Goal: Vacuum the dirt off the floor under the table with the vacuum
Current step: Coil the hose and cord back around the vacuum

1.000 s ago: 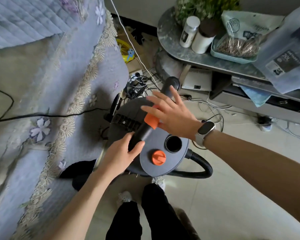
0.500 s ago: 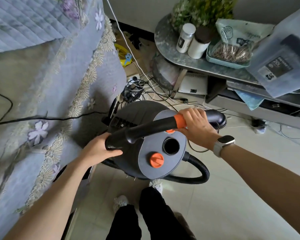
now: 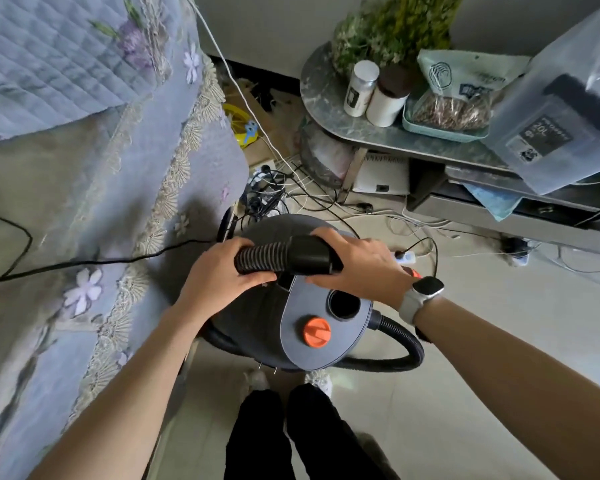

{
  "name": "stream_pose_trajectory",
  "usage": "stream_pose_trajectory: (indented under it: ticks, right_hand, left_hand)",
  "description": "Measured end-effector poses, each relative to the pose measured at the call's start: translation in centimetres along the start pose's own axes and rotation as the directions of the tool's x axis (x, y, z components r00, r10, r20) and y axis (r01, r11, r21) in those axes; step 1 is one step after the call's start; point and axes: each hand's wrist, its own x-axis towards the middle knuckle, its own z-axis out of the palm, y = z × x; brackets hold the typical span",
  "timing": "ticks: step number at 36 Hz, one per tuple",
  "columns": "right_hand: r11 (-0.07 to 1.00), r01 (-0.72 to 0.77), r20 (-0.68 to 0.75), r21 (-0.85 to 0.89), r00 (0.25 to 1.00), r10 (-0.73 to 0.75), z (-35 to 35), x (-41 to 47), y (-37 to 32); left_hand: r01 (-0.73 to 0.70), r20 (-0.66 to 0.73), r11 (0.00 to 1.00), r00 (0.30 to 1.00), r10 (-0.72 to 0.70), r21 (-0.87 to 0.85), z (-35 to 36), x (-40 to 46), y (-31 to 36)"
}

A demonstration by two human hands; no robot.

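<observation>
A round dark grey vacuum point(image 3: 323, 344) with an orange knob point(image 3: 316, 332) and an open port on its lid stands on the tiled floor in front of my feet. Its black ribbed hose point(image 3: 262, 257) ends in a smooth black handle piece point(image 3: 310, 254), held level just above the vacuum's lid. My left hand point(image 3: 219, 277) grips the ribbed part. My right hand point(image 3: 361, 265) grips the handle piece; a watch is on that wrist. More hose point(image 3: 406, 344) loops out from the vacuum's right side.
A bed with a floral blue cover point(image 3: 101, 202) fills the left. A grey marble-top table point(image 3: 378, 133) with jars, a plant, a tray and a clear bin stands at the back right. Tangled cables and a power strip point(image 3: 404, 258) lie on the floor behind the vacuum.
The hose and handle have been swung round over the lid. My left hand moved from the tube's end onto the ribbed part, and my right hand shifted to the black handle piece.
</observation>
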Motion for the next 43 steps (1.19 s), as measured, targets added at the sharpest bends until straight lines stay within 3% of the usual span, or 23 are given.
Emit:
stream_pose_trajectory:
  ticks: [4,7,11,14,20,23,25,29,33,35,39,43]
  right_hand:
    - [0.991,-0.106,-0.068,-0.087,0.993,0.100,-0.1,-0.6,0.7]
    - [0.964,-0.264,-0.136,-0.034,0.957,0.258,0.2,-1.1,1.4]
    - [0.872,-0.474,-0.239,0.121,0.839,0.489,1.1,-1.7,1.6]
    - [0.771,-0.586,-0.272,0.250,0.722,0.637,1.7,-1.6,1.3]
    - [0.661,-0.639,-0.291,0.394,0.595,0.749,2.3,-2.0,0.4]
    - [0.613,-0.618,-0.281,0.493,0.553,0.784,2.4,-2.6,-0.2]
    - [0.580,-0.614,-0.280,0.536,0.519,0.807,2.3,-2.8,-0.5]
    - [0.509,-0.649,-0.221,0.566,0.475,0.852,1.9,-3.4,-0.4]
    - [0.556,-0.745,-0.158,0.368,0.539,0.827,2.3,-2.9,0.0]
    - [0.569,-0.744,-0.174,0.350,0.545,0.820,3.1,-2.3,0.4]
    - [0.487,-0.709,-0.218,0.510,0.441,0.870,5.3,-2.1,1.8]
    - [0.454,-0.716,-0.233,0.531,0.392,0.890,6.3,-2.1,2.9]
  left_hand:
    - [0.068,0.124,0.996,0.991,-0.060,-0.062,1.0,0.2,-3.1]
    - [0.151,0.162,0.981,0.978,-0.130,-0.123,1.6,0.4,-6.2]
    - [0.317,0.240,0.941,0.928,-0.283,-0.115,2.1,0.8,-9.7]
    - [0.360,0.260,0.926,0.910,-0.322,-0.112,2.4,1.5,-11.0]
    - [0.224,0.025,0.955,0.974,-0.224,-0.196,1.7,4.5,-8.1]
    - [0.117,-0.140,0.971,0.979,-0.148,-0.210,0.1,7.5,-5.4]
    - [0.062,-0.180,0.979,0.979,-0.097,-0.195,-0.9,9.8,-3.6]
    - [-0.003,-0.161,0.993,0.987,-0.016,-0.117,-1.2,12.7,-1.3]
    - [-0.074,-0.133,0.995,0.989,0.064,-0.073,0.5,13.3,-0.1]
    - [-0.113,-0.106,0.991,0.989,0.106,-0.072,1.3,13.1,0.0]
    - [-0.106,-0.016,0.982,0.994,0.105,-0.154,2.5,12.0,-1.4]
    - [-0.075,0.072,0.989,0.994,0.085,-0.131,3.4,9.8,-6.0]
